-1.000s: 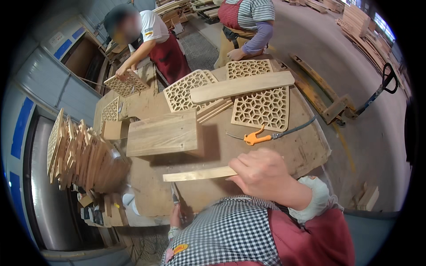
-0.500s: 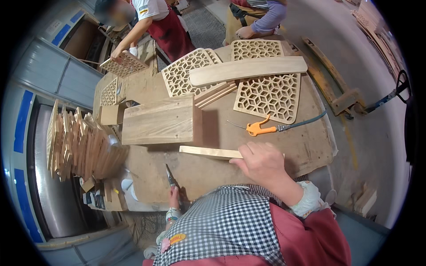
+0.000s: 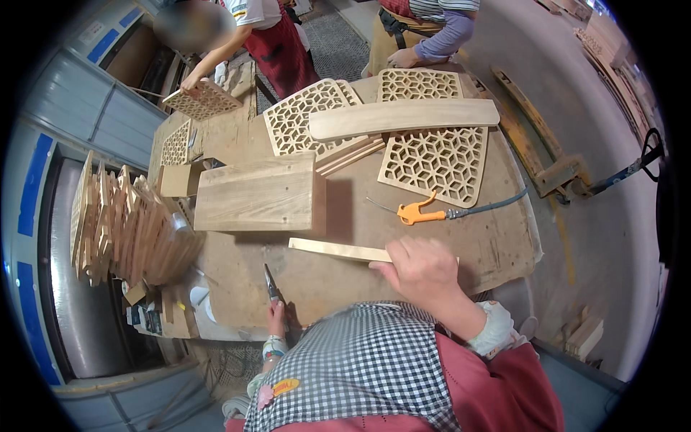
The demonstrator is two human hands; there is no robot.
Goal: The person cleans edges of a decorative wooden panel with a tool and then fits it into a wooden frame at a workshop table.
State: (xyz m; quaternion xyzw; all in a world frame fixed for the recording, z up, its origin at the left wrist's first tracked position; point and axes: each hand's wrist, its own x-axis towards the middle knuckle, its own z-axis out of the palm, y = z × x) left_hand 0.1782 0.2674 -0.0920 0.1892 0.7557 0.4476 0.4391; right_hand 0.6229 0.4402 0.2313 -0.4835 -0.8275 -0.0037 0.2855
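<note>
My right hand is closed round one end of a light wooden board, seen edge-on above the near part of the table. In my left hand, at the near table edge, is a slim tool with a dark narrow tip pointing away from me; its exact kind is unclear. Just beyond the board stands a large wooden block with a flat top. An orange air blow gun on a blue hose lies to its right.
Lattice-cut wooden panels lie at the back right under a curved plank. Many thin wooden pieces stand in a stack at left. Across the table, one co-worker's hand holds a lattice panel. A yellow pallet jack stands at right.
My view has shifted slightly. Both hands keep their holds and stay in nearly the same places; the co-worker at far left has leaned a little.
</note>
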